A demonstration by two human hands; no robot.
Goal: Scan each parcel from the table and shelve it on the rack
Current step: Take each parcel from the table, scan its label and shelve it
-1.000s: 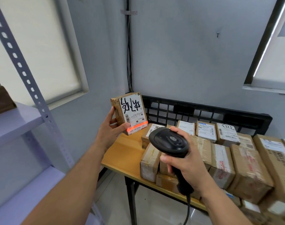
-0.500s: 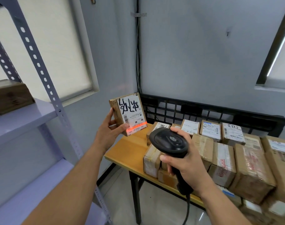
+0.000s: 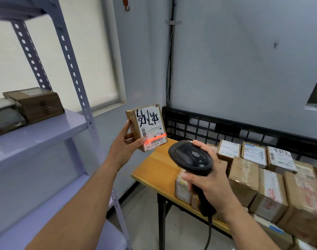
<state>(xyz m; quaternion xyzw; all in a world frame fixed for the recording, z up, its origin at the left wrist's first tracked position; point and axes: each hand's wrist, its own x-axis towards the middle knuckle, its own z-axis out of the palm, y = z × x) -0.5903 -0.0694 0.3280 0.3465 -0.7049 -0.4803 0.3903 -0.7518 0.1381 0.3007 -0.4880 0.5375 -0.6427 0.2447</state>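
My left hand (image 3: 124, 144) grips a small brown parcel (image 3: 147, 126) upright in the air, its white label with black handwriting facing me. A red scan line lies across the barcode near the label's bottom. My right hand (image 3: 211, 183) holds a black barcode scanner (image 3: 191, 157) by its handle, aimed at that label from a short distance to the right. Several more taped parcels (image 3: 268, 186) cover the wooden table (image 3: 157, 170) at the right. The grey-lilac rack (image 3: 45, 130) stands at the left.
A brown parcel (image 3: 35, 103) and dark flat packages (image 3: 6, 118) lie on the rack's upper shelf. A black plastic pallet (image 3: 226, 129) leans against the wall behind the table. The scanner's cable hangs down toward the floor. A lower rack shelf (image 3: 51, 215) shows below my left arm.
The view has swung left, showing more of the rack and its shelved parcels. Both hands keep their hold; the red scan line stays on the label's barcode.
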